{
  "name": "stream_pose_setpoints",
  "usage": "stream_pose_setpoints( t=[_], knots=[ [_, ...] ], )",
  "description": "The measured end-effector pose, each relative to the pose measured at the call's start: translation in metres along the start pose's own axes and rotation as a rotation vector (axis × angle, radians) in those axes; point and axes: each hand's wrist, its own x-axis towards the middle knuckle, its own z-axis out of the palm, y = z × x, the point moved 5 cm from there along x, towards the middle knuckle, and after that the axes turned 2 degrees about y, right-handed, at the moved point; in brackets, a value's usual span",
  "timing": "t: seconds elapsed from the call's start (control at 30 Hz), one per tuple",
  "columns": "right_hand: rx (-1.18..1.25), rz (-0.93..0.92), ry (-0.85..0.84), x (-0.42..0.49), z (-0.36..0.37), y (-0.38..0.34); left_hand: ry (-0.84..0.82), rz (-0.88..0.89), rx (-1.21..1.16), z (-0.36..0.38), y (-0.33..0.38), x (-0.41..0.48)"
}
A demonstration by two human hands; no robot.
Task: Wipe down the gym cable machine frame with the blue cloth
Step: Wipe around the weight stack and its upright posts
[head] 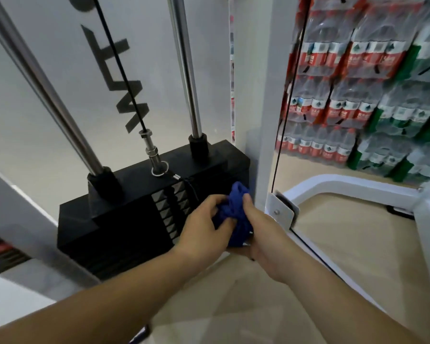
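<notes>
Gathering the cloth (233, 214) appears to be the step in hand; wiping is not yet showing. Both forearms are reaching in from the bottom edge, and the two grips are meeting on the cloth. The left grip (204, 225) is curling fingers and thumb round the blue bundle from the left. The right grip (262, 232) is pinching it from the right, thumb on top. The cloth is sitting bunched between them, in front of the right corner of the black weight stack (124, 214) and just beside the white frame post (258, 115). Whether it is touching the stack cannot be told.

Beyond, chrome rods (184, 70) and a cable (119, 70) are rising from the stack. Farther right, bottle packs (358, 95) are standing piled past the frame.

The next move, as judged, is calling for the cloth to be flattened in one grip and pressed against the post for a stroke along it, keeping clear of the bracket (279, 212).
</notes>
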Motion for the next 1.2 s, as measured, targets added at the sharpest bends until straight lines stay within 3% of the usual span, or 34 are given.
stream_pose_setpoints(
  t=[0.13,0.27,0.33,0.43,0.47,0.53,0.6,0.67,0.77,0.83,0.87,0.9,0.93,0.97,1.1,1.2],
  knots=[
    [-0.054,0.007,0.012,0.012,-0.001,0.027,-0.115,-0.059,-0.027,0.005,-0.026,-0.009],
    [-0.157,0.013,0.131,0.022,-0.011,0.048,-0.091,-0.094,0.003,0.017,-0.059,-0.025],
    [-0.298,-0.030,0.198,0.027,-0.020,0.058,-0.131,-0.149,0.042,0.025,-0.088,-0.040],
    [-0.694,-0.167,0.276,0.035,-0.042,0.071,-0.287,-0.295,0.212,0.034,-0.138,-0.063],
    [-0.699,-0.157,0.235,0.039,-0.049,0.080,-0.338,-0.327,0.316,0.034,-0.152,-0.069],
    [-0.424,-0.122,0.137,0.049,-0.058,0.097,-0.413,-0.351,0.471,0.032,-0.177,-0.075],
    [-0.199,-0.095,0.149,0.058,-0.072,0.109,-0.428,-0.361,0.552,0.031,-0.198,-0.076],
    [-0.130,-0.053,0.147,0.071,-0.082,0.124,-0.403,-0.385,0.610,0.029,-0.217,-0.072],
    [-0.375,-0.076,0.206,0.094,-0.094,0.156,-0.452,-0.412,0.582,0.037,-0.240,-0.069],
    [-0.499,-0.202,0.413,0.106,-0.095,0.165,-0.547,-0.332,0.656,0.044,-0.257,-0.072],
    [-0.515,-0.189,0.463,0.115,-0.089,0.177,-0.582,-0.276,0.721,0.045,-0.270,-0.074],
    [-0.412,-0.130,0.404,0.123,-0.076,0.198,-0.604,-0.235,0.784,0.046,-0.289,-0.078],
    [-0.274,-0.077,0.493,0.127,-0.074,0.210,-0.628,-0.210,0.840,0.047,-0.312,-0.082],
    [-0.294,-0.094,0.596,0.132,-0.076,0.217,-0.652,-0.180,0.887,0.048,-0.331,-0.089],
    [-0.252,-0.141,0.553,0.155,-0.064,0.239,-0.672,-0.021,0.965,0.053,-0.379,-0.118],
    [-0.290,-0.161,0.533,0.180,-0.058,0.247,-0.646,0.003,0.938,0.051,-0.390,-0.122]
  ],
)
